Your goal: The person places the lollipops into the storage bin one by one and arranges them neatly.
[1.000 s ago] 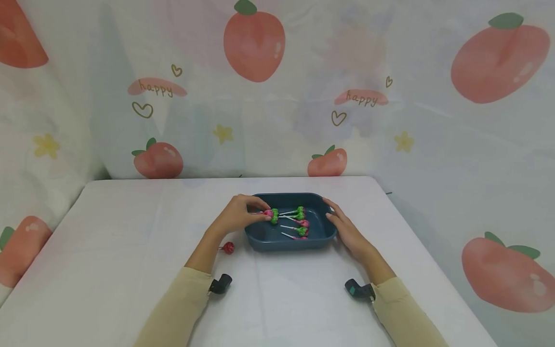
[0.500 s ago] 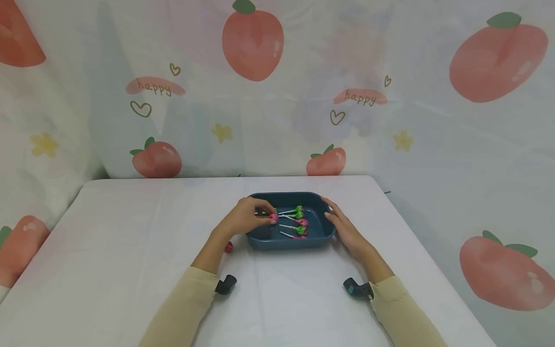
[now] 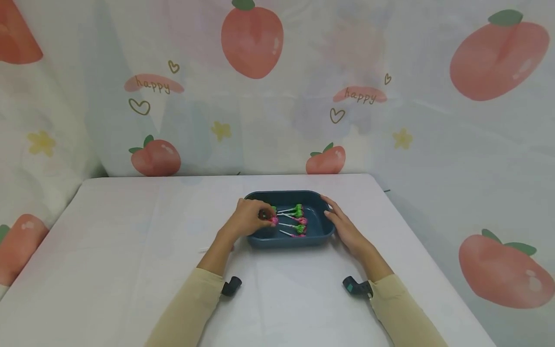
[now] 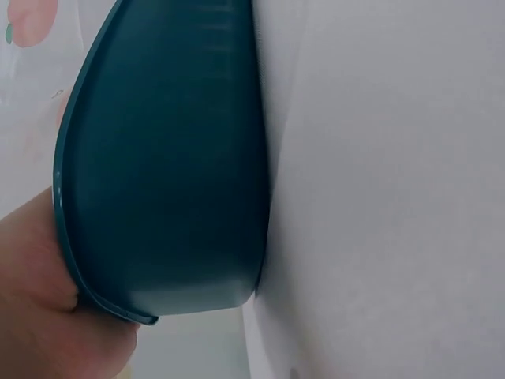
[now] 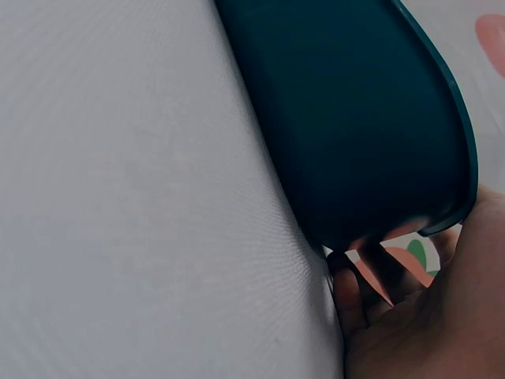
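A dark teal tray (image 3: 290,243) stands on the white table, with several lollipops (image 3: 299,228) in green and pink wrappers lying in it, sticks to the left. My left hand (image 3: 248,218) reaches over the tray's left end and pinches a pink lollipop (image 3: 274,220) between thumb and fingers, low in the tray. Its stick is hidden by the hand. At the right end, my right hand (image 3: 347,231) holds the tray, thumb at the rim and fingers along the outside. In the right wrist view, curled fingers (image 5: 347,296) touch the tray's outer wall (image 5: 355,118).
Left of the tray, a white lollipop stick (image 3: 204,250) shows on the table past the left wrist, which covers most of that lollipop. A fabric backdrop (image 3: 277,120) printed with peaches stands behind the table (image 3: 130,265).
My left hand has moved slightly right and nearer inside the tray, still pinching the pink lollipop. Its forearm now covers the red lollipop head on the table. The right hand stays put.
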Demonstrator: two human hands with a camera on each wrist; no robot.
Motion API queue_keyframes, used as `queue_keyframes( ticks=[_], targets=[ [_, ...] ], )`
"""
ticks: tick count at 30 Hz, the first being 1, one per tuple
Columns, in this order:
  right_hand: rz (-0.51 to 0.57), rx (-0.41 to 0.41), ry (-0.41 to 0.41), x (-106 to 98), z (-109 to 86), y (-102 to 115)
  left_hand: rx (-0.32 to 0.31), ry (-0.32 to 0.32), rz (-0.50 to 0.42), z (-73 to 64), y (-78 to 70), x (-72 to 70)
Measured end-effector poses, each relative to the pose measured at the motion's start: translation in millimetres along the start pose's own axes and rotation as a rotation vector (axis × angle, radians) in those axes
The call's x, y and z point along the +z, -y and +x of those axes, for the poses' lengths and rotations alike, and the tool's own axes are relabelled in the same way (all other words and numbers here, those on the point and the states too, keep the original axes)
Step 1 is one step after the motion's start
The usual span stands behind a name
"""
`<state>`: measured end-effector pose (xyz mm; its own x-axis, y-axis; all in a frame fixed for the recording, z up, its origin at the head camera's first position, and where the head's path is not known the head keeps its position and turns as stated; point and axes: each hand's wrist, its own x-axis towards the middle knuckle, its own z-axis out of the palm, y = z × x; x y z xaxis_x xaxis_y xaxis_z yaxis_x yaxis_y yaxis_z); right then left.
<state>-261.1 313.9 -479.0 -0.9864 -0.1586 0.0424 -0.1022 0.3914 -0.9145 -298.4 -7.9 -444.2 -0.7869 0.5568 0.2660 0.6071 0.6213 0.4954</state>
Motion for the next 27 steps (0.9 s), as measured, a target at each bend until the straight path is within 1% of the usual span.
queue_keyframes(
  ticks=[8,11,18,27],
  targets=[
    [0.005,0.005,0.008,0.8,-0.2,-1.6,-0.048,0.026,0.153,1.6,-4.5,6.8],
    [0.008,0.007,0.007,0.4,-0.1,-0.3,-0.063,0.020,0.195,2.7,-5.9,8.6],
    [0.004,0.008,-0.005,-0.4,0.4,1.5,-0.079,-0.004,0.190,4.0,-9.0,9.0],
    [0.001,0.012,0.002,1.3,-0.4,1.0,-0.103,-0.011,0.201,2.5,-9.2,10.2]
  ],
)
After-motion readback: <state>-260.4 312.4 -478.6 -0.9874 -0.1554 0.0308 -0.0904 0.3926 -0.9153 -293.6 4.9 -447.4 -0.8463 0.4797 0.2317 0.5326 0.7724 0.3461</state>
